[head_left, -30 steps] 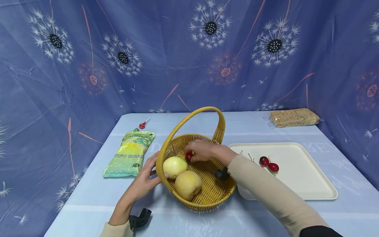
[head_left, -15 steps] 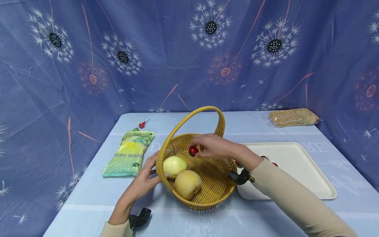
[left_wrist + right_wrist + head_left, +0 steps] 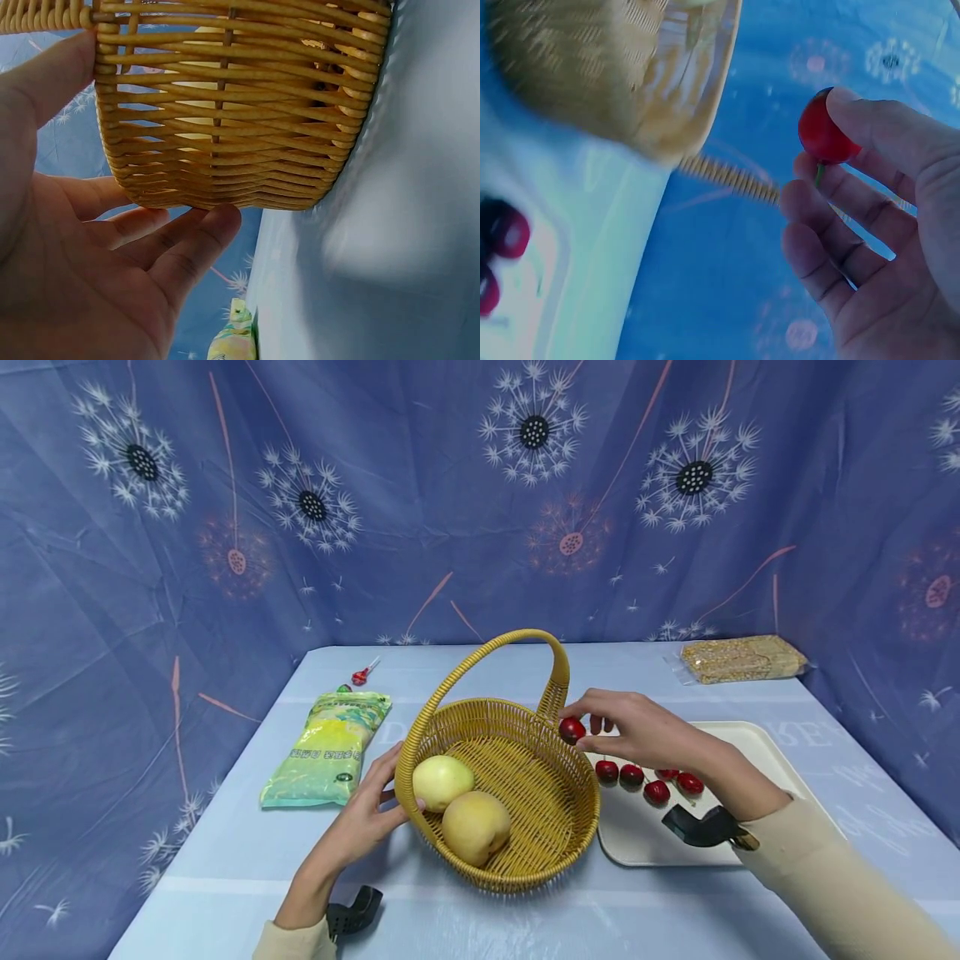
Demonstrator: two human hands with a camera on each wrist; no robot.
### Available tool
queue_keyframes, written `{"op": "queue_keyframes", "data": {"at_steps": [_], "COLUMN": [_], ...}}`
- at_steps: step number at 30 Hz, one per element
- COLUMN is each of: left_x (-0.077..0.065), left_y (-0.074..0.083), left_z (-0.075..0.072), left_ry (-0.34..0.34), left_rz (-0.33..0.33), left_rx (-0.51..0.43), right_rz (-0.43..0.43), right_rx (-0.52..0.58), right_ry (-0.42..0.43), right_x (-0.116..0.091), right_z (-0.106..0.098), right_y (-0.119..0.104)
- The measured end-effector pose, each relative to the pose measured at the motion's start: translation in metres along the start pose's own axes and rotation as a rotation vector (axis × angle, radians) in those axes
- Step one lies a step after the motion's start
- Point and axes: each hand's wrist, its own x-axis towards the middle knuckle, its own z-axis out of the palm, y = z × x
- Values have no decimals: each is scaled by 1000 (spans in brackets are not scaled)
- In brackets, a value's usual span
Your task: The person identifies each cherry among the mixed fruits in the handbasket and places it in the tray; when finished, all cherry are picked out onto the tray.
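Note:
My left hand [image 3: 363, 827] holds the left side of a yellow-brown woven basket [image 3: 551, 814], thumb at the rim and fingers against the outer wall in the left wrist view. Inside the basket lie a pale green round fruit [image 3: 441, 782] and a yellow peach-like fruit [image 3: 477, 828]. My right hand [image 3: 637, 731] pinches a red cherry [image 3: 572, 730] between thumb and fingers, just right of the basket's rim and above the tray's left end. In the right wrist view the held cherry [image 3: 826, 131] shows a short green stem. Several more cherries [image 3: 632, 776] lie on the cream tray [image 3: 645, 843].
A green and yellow packet [image 3: 326, 752] lies left of the basket, with a red lollipop [image 3: 362, 677] behind it. A clear bag of grain-like food [image 3: 744, 658] lies at the back right. The basket's tall handle [image 3: 517, 637] arches over it.
My right hand has lifted the cherry out of the basket and carried it right to above the tray's left end. My left hand stays on the basket.

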Motion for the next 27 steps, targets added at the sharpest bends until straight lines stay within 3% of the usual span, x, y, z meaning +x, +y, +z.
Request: {"op": "queue_keyframes", "data": {"at_steps": [8,13,27], "left_x": [0,0,0], "left_y": [-1,-1,0], "left_z": [-1,-1,0], "left_ry": [-7,0,-7], "left_rz": [1,-3,-7], "left_rx": [-5,3,-3], "right_rz": [136,203,319], "right_rx": [2,0,-15], "right_ry": [77,90,10], "right_x": [-41,-55,-59], "right_z": [-3,5,36], "right_y": [48,71,119]}}
